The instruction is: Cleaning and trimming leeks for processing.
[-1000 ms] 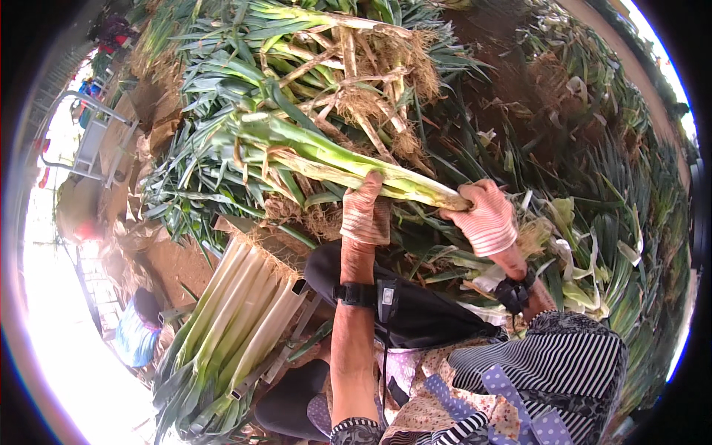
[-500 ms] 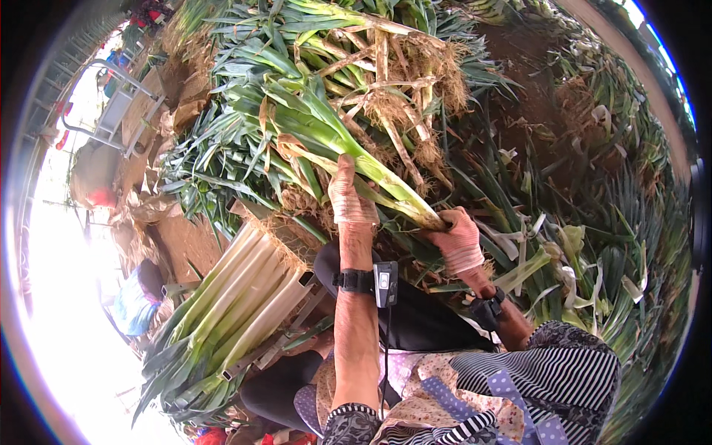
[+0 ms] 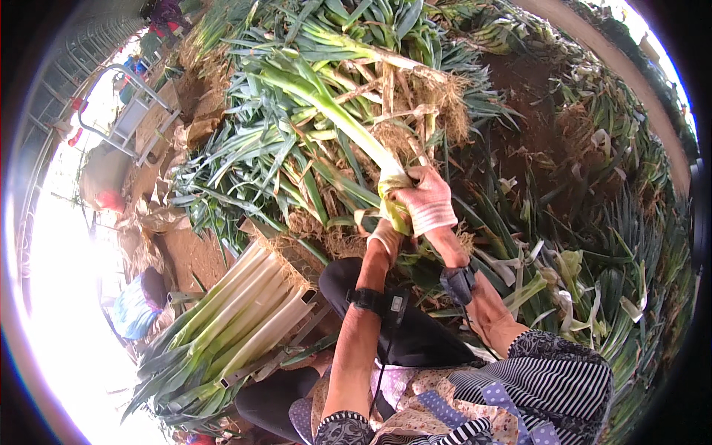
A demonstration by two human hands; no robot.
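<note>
A long leek (image 3: pixel 354 132) slants over the pile, its green top toward the far left and its pale base toward me. Closed around that base is my right hand (image 3: pixel 432 202), in a pale pinkish glove. My left hand (image 3: pixel 386 239), gloved too and partly hidden behind the right, closes just below on a yellow-green outer leaf (image 3: pixel 391 194) folded back from the base. The leek's root end is hidden by my hands. Under and beyond it lies a heap of leeks with dry stalks and shaggy roots (image 3: pixel 454 104).
White-stemmed leeks (image 3: pixel 248 293) lie side by side on a metal frame (image 3: pixel 278 348) at my left. Stripped leaves (image 3: pixel 571 289) litter the ground at right. A metal cart (image 3: pixel 137 111) stands far left, near a brown cardboard piece (image 3: pixel 189 245). Another person (image 3: pixel 165 15) shows at the far upper left.
My left hand has come down from the leek's middle toward its base, with an outer leaf peeled back. My right hand has moved up and left, still on the base.
</note>
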